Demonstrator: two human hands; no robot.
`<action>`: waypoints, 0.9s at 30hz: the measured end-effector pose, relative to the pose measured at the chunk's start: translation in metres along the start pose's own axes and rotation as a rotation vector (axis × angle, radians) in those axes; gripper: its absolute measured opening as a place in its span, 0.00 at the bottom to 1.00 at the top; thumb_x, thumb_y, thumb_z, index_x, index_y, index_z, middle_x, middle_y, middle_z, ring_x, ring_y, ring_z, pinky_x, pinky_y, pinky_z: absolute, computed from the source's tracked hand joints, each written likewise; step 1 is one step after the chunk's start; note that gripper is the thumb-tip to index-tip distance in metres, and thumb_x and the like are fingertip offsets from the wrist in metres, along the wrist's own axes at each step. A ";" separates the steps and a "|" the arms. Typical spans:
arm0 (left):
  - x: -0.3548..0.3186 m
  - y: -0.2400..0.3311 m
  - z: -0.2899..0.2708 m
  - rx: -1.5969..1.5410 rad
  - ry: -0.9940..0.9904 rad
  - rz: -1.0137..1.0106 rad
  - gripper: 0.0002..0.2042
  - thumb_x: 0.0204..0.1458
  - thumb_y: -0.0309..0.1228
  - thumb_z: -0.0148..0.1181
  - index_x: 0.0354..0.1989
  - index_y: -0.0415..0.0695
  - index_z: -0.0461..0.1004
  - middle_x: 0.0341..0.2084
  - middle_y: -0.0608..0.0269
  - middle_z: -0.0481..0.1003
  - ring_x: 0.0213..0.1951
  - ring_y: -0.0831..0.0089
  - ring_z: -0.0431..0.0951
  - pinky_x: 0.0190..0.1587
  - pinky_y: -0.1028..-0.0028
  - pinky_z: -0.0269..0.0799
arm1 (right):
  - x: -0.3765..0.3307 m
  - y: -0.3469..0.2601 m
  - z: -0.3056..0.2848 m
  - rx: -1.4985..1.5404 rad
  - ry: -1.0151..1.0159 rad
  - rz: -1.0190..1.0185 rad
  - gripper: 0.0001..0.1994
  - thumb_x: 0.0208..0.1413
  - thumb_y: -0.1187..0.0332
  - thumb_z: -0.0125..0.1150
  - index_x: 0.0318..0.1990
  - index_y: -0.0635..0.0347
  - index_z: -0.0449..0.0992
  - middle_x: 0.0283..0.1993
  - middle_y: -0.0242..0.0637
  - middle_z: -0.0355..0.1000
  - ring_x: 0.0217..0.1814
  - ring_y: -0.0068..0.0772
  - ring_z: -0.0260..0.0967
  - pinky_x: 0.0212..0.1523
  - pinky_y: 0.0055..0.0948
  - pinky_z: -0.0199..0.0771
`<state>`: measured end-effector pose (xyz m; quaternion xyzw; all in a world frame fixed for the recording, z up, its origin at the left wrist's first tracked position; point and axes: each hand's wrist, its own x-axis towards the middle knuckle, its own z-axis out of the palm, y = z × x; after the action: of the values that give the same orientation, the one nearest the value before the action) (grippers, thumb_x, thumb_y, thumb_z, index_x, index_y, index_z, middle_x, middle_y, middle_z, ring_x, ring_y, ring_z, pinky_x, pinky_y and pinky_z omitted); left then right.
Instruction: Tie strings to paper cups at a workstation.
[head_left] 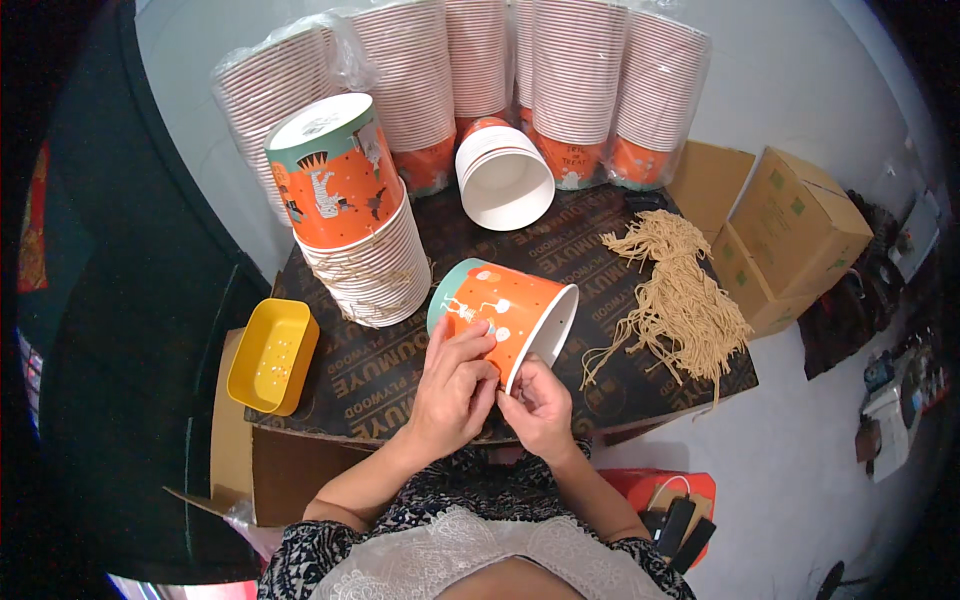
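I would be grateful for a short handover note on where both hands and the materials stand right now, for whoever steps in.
Left hand: grips the side of the orange paper bucket, which lies tilted on the dark board.
Right hand: fingertips pinched at the bucket's rim; what they hold is too small to tell.
Cord bundle: loose on the board, right of the bucket.
Stack with cords showing at its rims: on the left.
Empty bucket stack and wrapped stacks: behind.
Yellow tray: far left.
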<state>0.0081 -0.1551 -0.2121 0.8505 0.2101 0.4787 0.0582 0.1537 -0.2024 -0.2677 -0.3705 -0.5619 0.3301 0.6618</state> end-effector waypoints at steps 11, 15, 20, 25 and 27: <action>-0.001 0.001 0.001 -0.107 -0.008 -0.061 0.13 0.45 0.17 0.66 0.37 0.41 0.71 0.50 0.51 0.74 0.60 0.52 0.72 0.68 0.45 0.52 | -0.006 0.002 0.009 0.218 0.060 0.047 0.12 0.56 0.84 0.55 0.47 0.64 0.69 0.46 0.32 0.65 0.41 0.17 0.64 0.38 0.17 0.65; -0.002 0.002 0.001 -0.106 0.001 -0.055 0.13 0.44 0.17 0.67 0.37 0.41 0.72 0.49 0.51 0.74 0.60 0.52 0.73 0.68 0.45 0.52 | -0.006 -0.001 0.008 0.282 0.046 0.104 0.12 0.56 0.84 0.54 0.47 0.65 0.68 0.46 0.31 0.66 0.40 0.15 0.63 0.37 0.16 0.64; -0.001 0.006 -0.001 -0.049 -0.006 -0.036 0.13 0.44 0.17 0.67 0.37 0.40 0.71 0.48 0.50 0.75 0.59 0.52 0.73 0.68 0.44 0.52 | -0.006 0.000 0.004 0.255 0.011 0.119 0.12 0.56 0.83 0.55 0.47 0.65 0.68 0.46 0.30 0.66 0.37 0.13 0.62 0.35 0.15 0.62; 0.001 0.008 -0.003 -0.040 -0.017 -0.034 0.12 0.44 0.17 0.66 0.36 0.39 0.71 0.47 0.50 0.75 0.59 0.52 0.73 0.68 0.42 0.50 | -0.006 0.002 0.004 0.230 0.005 0.110 0.12 0.55 0.83 0.56 0.46 0.64 0.69 0.43 0.28 0.65 0.35 0.12 0.60 0.34 0.15 0.61; 0.001 0.008 -0.003 -0.039 -0.019 -0.033 0.12 0.44 0.17 0.66 0.36 0.40 0.71 0.47 0.50 0.75 0.59 0.52 0.73 0.68 0.42 0.50 | -0.006 0.001 0.004 0.223 0.005 0.101 0.12 0.55 0.83 0.56 0.46 0.63 0.69 0.43 0.28 0.65 0.35 0.12 0.60 0.34 0.14 0.61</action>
<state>0.0087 -0.1616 -0.2071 0.8501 0.2140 0.4736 0.0848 0.1489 -0.2063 -0.2710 -0.3232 -0.5007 0.4227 0.6828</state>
